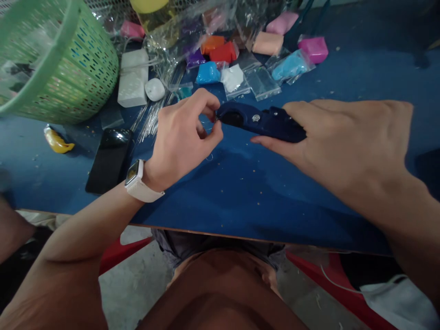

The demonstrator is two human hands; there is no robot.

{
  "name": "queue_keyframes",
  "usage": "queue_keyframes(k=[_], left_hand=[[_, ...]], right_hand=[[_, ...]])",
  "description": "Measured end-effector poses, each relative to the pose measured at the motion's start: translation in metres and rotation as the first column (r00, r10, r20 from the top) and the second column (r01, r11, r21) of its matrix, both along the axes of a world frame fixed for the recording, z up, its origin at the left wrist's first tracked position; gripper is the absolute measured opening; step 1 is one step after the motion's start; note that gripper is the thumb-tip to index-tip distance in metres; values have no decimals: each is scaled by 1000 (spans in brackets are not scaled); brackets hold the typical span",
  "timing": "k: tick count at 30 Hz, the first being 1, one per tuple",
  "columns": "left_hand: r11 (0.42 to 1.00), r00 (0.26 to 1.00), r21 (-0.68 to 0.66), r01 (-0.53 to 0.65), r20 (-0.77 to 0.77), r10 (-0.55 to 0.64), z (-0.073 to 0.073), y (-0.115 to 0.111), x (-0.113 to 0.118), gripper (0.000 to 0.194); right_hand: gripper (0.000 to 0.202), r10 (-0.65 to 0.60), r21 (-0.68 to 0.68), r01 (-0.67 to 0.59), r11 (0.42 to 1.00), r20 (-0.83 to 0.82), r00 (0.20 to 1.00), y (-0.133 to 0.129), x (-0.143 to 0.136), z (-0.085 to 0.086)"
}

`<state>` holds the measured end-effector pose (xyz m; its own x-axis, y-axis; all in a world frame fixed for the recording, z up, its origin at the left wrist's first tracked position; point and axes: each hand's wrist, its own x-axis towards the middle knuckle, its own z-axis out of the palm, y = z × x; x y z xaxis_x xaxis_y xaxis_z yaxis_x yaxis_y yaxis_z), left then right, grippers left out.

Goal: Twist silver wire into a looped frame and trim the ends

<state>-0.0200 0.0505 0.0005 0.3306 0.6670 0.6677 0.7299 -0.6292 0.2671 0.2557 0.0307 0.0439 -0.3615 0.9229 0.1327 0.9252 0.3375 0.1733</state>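
My right hand [330, 133] wraps round a dark blue pliers-like hand tool [271, 123] with metal rivets, held level above the table and pointing left. The thumb lies along the near side of the tool. At the tool's tip, my left hand [185, 133] pinches thumb and fingertips together. What sits between those fingertips is too small to make out. Just below, a thin curl of wire [209, 156] shows against the blue. A white-strapped watch [140, 181] is on my left wrist. Straight thin metal wires [151, 121] lie in a bundle beyond this wrist.
A green basket [82, 68] with plastic bags stands at the left, near a yellow banana-shaped piece [57, 140] and a black phone [108, 160]. A white box [133, 78] and several bagged colored clay lumps [223, 52] line the back. The blue table's front edge [220, 233] runs before my lap.
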Motion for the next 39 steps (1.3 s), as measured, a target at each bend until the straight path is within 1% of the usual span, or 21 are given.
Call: queue_keyframes(k=[3, 6, 8, 12, 14, 16, 18, 20, 23, 27, 29, 30, 32, 34, 35, 37, 39], left_hand=[[1000, 1000, -18, 8, -2, -8, -1, 1, 0, 20], [999, 1000, -35, 21, 3, -21, -2, 2, -2, 19], [999, 999, -21, 45, 13, -44, -3, 3, -3, 19], [998, 998, -20, 51, 42, -50, -4, 2, -1, 19], [999, 998, -34, 29, 50, -27, -3, 0, 1, 19], [1000, 999, -24, -17, 38, 18, -1, -2, 3, 19], [999, 998, -1, -53, 21, 53, 0, -1, 2, 19], [999, 999, -2, -37, 6, 37, -2, 3, -1, 21], [999, 999, -10, 39, 2, -39, -10, 12, -6, 24], [999, 1000, -35, 21, -2, -22, -17, 14, -7, 21], [1000, 1000, -23, -2, -5, 2, -17, 12, -5, 20], [1000, 1000, -8, -1, -9, 1, -16, 12, -5, 19], [1000, 1000, 11, -7, -13, 7, -15, 12, -5, 18], [999, 999, 22, 24, -25, -24, -14, 15, -7, 20], [999, 998, 25, 48, -32, -47, -13, 16, -8, 21], [999, 997, -2, 54, -48, -54, -11, 16, -10, 20], [998, 998, -60, -5, -65, 1, -8, 14, -9, 15]], right_hand=[[83, 2, 23, -2, 1000, -12, 1000, 3, 1, -3], [76, -5, -6, 5, 1000, -30, 1000, 4, 0, -3], [72, -18, -21, 18, 1000, -16, 1000, 5, -2, -4], [68, -34, -11, 34, 999, 15, 999, 7, -4, -7], [70, -18, -21, 18, 1000, 1, 1000, 9, -5, -9], [71, -18, -17, 17, 1000, -9, 1000, 9, -6, -11], [69, -42, 11, 42, 999, -6, 999, 8, -7, -11], [67, -52, 25, 53, 998, -20, 998, 4, -8, -10], [68, -25, 44, 28, 999, -80, 997, -1, -8, -9], [61, 4, 94, 11, 995, -149, 989, -5, -8, -12], [58, -14, 61, 25, 998, -180, 984, -4, -11, -13], [57, -30, 22, 34, 999, -190, 981, -4, -12, -13], [57, -56, -106, 35, 994, -204, 977, -1, -13, -12], [48, -69, -236, 10, 972, -242, 968, 3, -11, -11], [43, -73, -279, -6, 960, -273, 959, 5, -8, -11], [39, -73, -302, -41, 952, -357, 931, 9, -2, -13], [36, -67, -292, -74, 954, -445, 893, 12, 5, -17]])
